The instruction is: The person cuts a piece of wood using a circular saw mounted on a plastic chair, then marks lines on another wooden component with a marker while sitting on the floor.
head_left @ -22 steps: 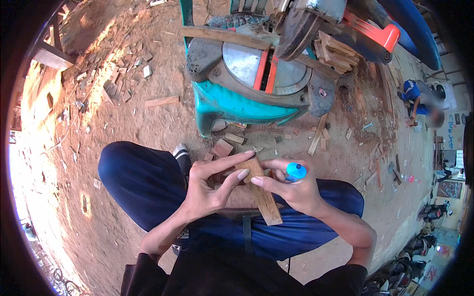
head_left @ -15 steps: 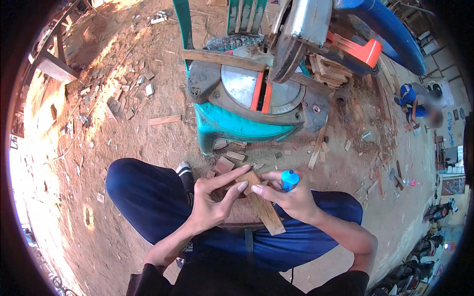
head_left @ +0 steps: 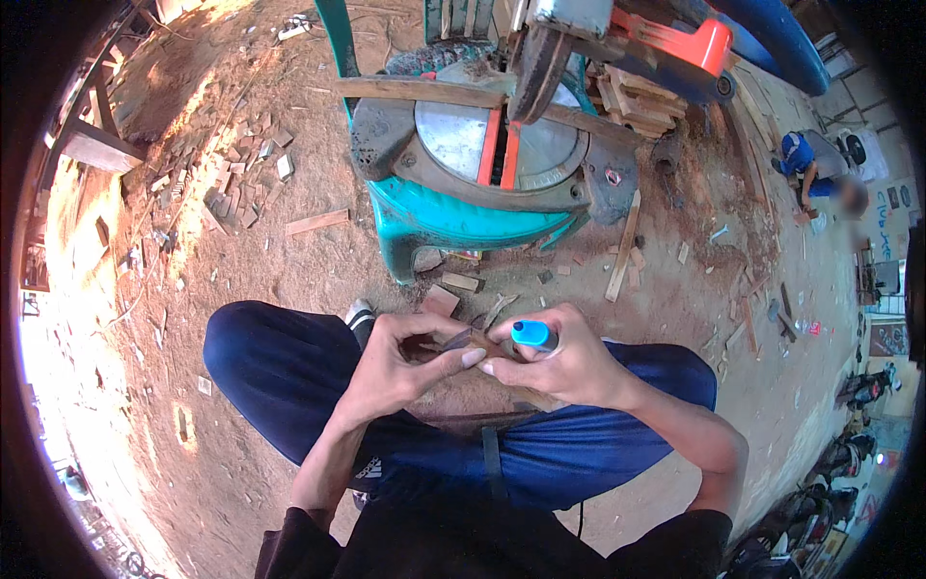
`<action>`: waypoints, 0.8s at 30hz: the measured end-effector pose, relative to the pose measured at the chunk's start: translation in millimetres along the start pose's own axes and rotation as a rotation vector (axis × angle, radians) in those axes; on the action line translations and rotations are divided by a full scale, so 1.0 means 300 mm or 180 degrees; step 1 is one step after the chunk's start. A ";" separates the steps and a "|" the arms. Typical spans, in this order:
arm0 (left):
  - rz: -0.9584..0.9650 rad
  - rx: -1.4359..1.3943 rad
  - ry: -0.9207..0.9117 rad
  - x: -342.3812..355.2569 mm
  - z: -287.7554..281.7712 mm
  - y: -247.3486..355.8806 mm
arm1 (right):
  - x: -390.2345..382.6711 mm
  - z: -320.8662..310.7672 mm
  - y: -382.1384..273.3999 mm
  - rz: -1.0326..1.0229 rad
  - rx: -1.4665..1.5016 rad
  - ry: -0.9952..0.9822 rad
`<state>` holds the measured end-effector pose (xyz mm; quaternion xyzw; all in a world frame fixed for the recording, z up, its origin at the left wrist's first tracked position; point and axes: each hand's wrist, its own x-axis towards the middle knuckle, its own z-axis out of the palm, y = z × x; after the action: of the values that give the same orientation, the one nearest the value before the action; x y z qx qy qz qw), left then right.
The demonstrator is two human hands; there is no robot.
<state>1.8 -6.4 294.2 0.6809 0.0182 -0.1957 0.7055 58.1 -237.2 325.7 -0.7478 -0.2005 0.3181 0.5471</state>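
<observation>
Here, one board [head_left: 491,345] in two hands [head_left: 394,365] [head_left: 577,365] (one marker [head_left: 533,335]).

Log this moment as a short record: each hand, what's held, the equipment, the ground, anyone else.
Left hand: pinching wooden piece
Right hand: gripping blue marker, thumb at wooden piece
Wooden piece: between the hands, partly hidden by fingers
Equipment: saw on green plastic chair, ahead
Ground: wood offcuts scattered
Other person: far right, wearing blue
</observation>
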 end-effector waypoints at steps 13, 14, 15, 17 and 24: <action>0.0727 0.0882 0.0315 -0.011 0.006 -0.011 | 0.010 -0.023 0.032 -0.0407 -0.0295 -0.0055; 0.0916 0.0788 0.0591 -0.014 0.011 -0.018 | 0.011 -0.028 0.012 -0.0847 -0.0771 0.0212; 0.1105 0.0693 0.0870 -0.015 0.016 -0.026 | 0.013 -0.032 0.002 -0.1288 -0.1243 0.0480; 0.1097 0.0515 0.1087 -0.005 0.035 -0.035 | 0.002 -0.059 0.017 -0.1811 -0.1970 0.0751; 0.0945 0.0178 0.1376 -0.024 0.116 -0.105 | -0.029 -0.004 0.028 -0.2837 -0.3630 0.0949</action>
<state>-22.8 -38.2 268.8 0.7213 0.0629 0.0595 0.6872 52.4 -246.3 320.2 -0.7989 -0.5430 -0.1929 0.1723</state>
